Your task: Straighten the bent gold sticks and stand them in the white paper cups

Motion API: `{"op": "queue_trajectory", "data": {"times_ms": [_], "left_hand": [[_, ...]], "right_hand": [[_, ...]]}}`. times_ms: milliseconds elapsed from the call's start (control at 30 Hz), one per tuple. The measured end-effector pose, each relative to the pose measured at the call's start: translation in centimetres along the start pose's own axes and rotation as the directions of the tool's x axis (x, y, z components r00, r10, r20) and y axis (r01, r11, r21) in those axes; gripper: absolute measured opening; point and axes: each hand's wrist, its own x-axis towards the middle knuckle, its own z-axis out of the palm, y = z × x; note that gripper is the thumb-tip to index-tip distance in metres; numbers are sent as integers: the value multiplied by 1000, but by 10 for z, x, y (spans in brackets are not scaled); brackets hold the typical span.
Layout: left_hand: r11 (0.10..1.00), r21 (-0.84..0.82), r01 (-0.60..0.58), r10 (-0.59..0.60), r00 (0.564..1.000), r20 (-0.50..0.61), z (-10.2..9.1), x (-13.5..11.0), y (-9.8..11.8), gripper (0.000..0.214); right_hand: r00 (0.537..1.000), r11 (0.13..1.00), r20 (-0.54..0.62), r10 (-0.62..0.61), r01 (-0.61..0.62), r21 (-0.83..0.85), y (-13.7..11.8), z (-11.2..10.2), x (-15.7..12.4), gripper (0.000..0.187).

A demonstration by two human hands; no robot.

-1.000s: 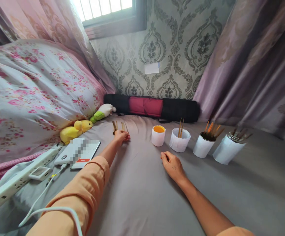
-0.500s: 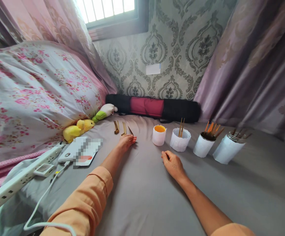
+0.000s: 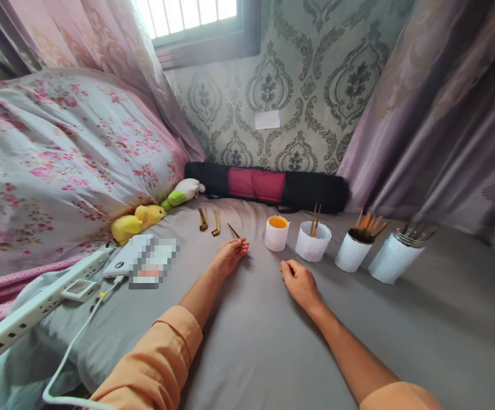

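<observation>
My left hand is closed on a thin, dark, pointed stick, whose tip sticks out toward the wall. Beyond it on the sheet lie two small groups of thin gold-coloured bent pieces, too small to name. My right hand rests curled in a loose fist on the sheet, with nothing visible in it. In front of it stand a white cup with an orange-yellow inside and a wider white tub holding two thin sticks. Farther right are two white-wrapped jars with several sticks in them.
A grey sheet covers the surface. At left lie a power strip, a white power bank with its cable, a blurred flat object and plush toys. A black and red roll bag lies along the wall.
My left hand has moved right and slightly toward me, carrying the pointed stick away from the gold-coloured pieces. My right hand has stayed in place.
</observation>
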Motion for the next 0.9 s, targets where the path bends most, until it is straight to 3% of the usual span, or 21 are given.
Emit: {"op": "queue_trajectory", "data": {"times_ms": [900], "left_hand": [[1000,-10,-3,5,990,142,19,-41,-36,11]], "right_hand": [[1000,1000,-3,3,-3,6,-4,-3,-2,39]]}}
